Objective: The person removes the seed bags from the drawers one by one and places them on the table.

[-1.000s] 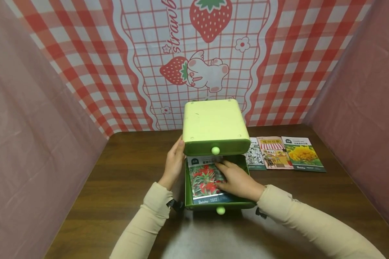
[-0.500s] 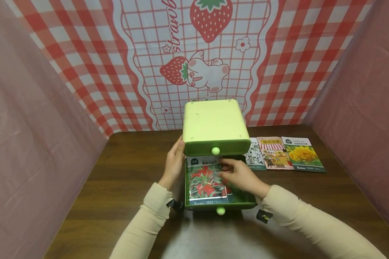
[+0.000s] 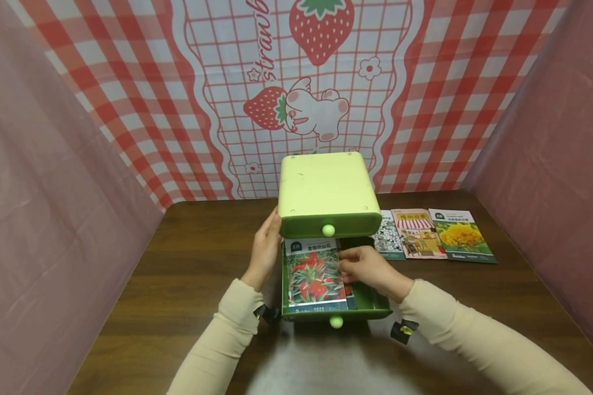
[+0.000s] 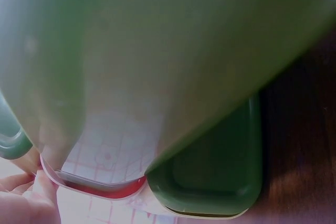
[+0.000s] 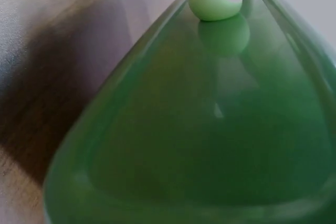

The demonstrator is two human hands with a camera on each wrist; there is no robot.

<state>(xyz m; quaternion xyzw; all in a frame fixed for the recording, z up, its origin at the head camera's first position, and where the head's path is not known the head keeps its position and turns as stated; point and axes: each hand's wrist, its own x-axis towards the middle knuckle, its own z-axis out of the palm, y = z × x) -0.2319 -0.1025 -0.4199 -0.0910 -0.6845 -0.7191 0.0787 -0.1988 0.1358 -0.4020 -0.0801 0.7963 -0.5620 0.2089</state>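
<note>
Hands apart: left hand [image 3: 263, 247] rests against the cabinet [image 3: 328, 184]'s left side; right hand [image 3: 368, 269] apparently pinches the red-flower packet [image 3: 313, 274] in the cabinet's lower drawer [image 3: 370, 314], now exposing another packet [image 3: 350, 299], suggesting separation

1. We're in a small cloth-walled booth around a table [image 3: 197, 258]; I can't tell whether a home or a studio holds it.
2. Straight ahead, at 12 o'clock, hangs a backdrop [image 3: 301, 104], red-and-white check printed with strawberries.
3. A left drape [image 3: 54, 219] hangs at 9 o'clock, a right drape [image 3: 548, 164] at 3, both plain pink.
4. The table is dark wood-grain, bearing household-looking goods: a box [image 3: 328, 184] at 12 o'clock, packets [image 3: 419, 237] at 2.
</note>
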